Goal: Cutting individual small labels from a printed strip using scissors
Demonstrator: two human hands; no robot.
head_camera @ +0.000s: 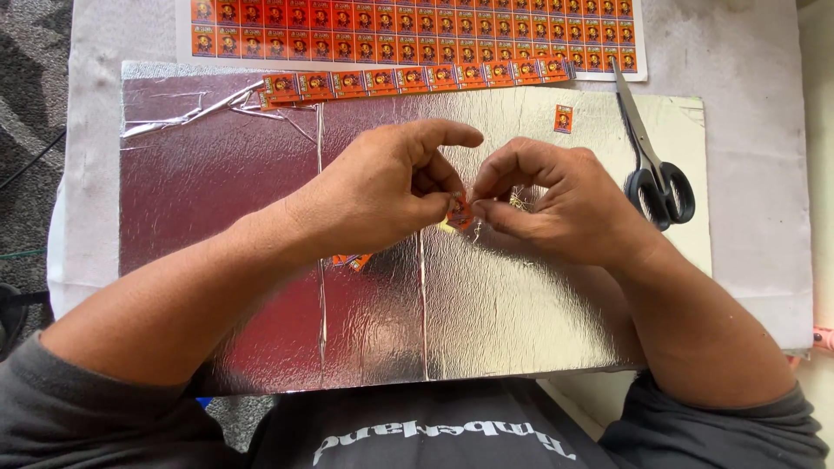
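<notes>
My left hand point(391, 187) and my right hand point(547, 204) meet over the middle of a shiny silver foil board point(217, 200). Both pinch one small orange sticker point(459, 213) between thumb and fingertips. More small orange stickers point(352, 260) peek out from under my left wrist. A cut strip of orange stickers point(417, 80) lies along the board's far edge. One single orange sticker point(563, 118) lies loose on the board, beyond my right hand.
A large sheet of orange stickers point(417, 30) lies at the far edge on a white cloth point(756, 174). Black-handled scissors point(653, 165) rest at the board's right side. Crumpled foil strips point(191, 113) sit at the far left.
</notes>
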